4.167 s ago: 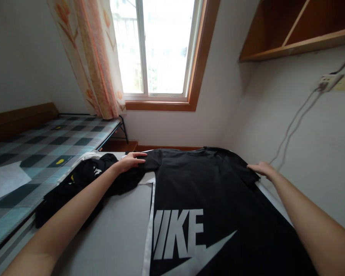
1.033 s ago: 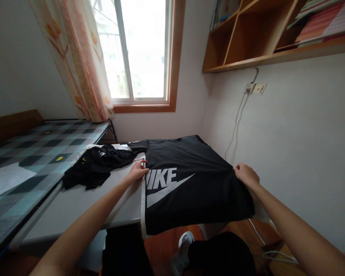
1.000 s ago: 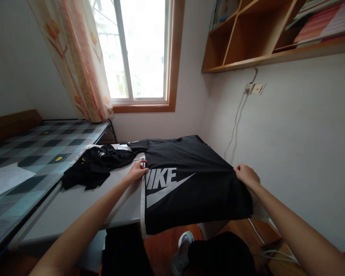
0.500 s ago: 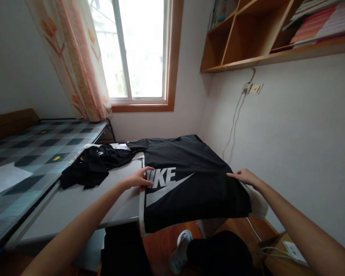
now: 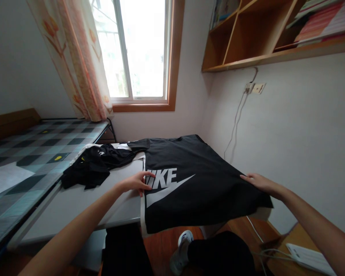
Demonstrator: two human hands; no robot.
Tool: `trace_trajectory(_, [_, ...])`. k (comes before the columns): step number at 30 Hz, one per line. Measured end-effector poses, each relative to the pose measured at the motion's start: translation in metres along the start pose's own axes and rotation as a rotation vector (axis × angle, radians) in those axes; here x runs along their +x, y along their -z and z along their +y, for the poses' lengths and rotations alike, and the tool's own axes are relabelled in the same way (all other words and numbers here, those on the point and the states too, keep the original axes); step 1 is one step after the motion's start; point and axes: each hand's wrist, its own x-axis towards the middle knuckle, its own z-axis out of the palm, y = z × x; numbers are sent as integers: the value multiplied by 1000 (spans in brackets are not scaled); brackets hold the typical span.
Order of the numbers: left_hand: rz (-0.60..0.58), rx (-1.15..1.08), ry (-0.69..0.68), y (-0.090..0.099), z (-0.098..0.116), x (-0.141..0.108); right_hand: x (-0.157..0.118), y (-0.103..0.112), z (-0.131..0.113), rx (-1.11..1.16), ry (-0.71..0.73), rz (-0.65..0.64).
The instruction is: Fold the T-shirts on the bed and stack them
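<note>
A black T-shirt (image 5: 195,199) with a large white NIKE print lies spread over the right part of the white table (image 5: 117,207), its lower edge hanging past the front. My left hand (image 5: 138,183) grips the shirt's pale-bordered left edge beside the lettering; its thumb and forefinger rest on the print. At the opposite side, my right hand (image 5: 258,183) pinches the right edge and holds the fabric stretched outward. Some of the right hand's fingers are hidden under the cloth.
Crumpled black clothing (image 5: 94,163) lies on the table's left side. Left of it is a bed with a checkered cover (image 5: 66,136) and a paper sheet (image 5: 8,176). A wooden shelf (image 5: 250,61) hangs on the right wall, above an outlet with cables (image 5: 249,88).
My right hand has moved right and slightly down, pulling the shirt's right side outward and flatter. My left hand stays at the left edge, almost in place.
</note>
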Motion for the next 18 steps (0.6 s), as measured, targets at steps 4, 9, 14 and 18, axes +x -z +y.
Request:
trace_trajectory(4, [-49,36,1,2,2,-2,2,8,19,-36,-147,-203])
trace_trajectory(9, [73,269,-63,19,-5,9,15,22,9,-116,-310,-97])
trace_trajectory(14, [578,600,-454,38,-14,40,48,2,-37,-290,-23,45])
trace_trajectory(18, [696,757,-562,47,-14,62,72,-37,-90,-319,196,66])
